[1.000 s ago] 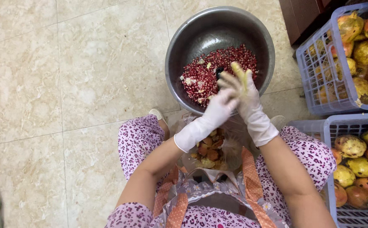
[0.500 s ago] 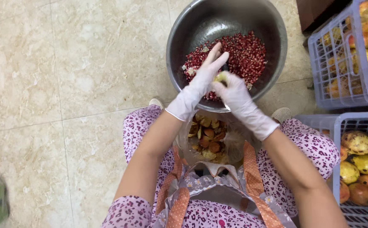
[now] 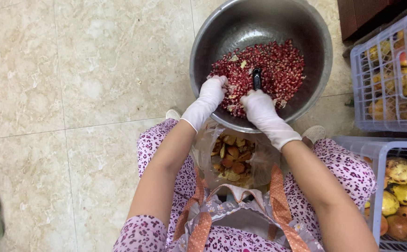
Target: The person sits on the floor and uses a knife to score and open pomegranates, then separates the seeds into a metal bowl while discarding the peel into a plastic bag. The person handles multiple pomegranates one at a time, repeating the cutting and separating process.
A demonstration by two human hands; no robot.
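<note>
My gloved left hand (image 3: 212, 91) rests curled on the pomegranate seeds (image 3: 278, 65) at the near wall of the steel bowl (image 3: 203, 51); whether it grips anything I cannot tell. My right hand (image 3: 259, 105) closes around a black-handled tool (image 3: 257, 77). A bag of peels (image 3: 231, 156) sits between my knees.

1 steel bowl (image 3: 203, 56), 2 plastic crates (image 3: 366, 70), 1 peel bag (image 3: 254, 163), 2 gloved hands (image 3: 259, 105).
</note>
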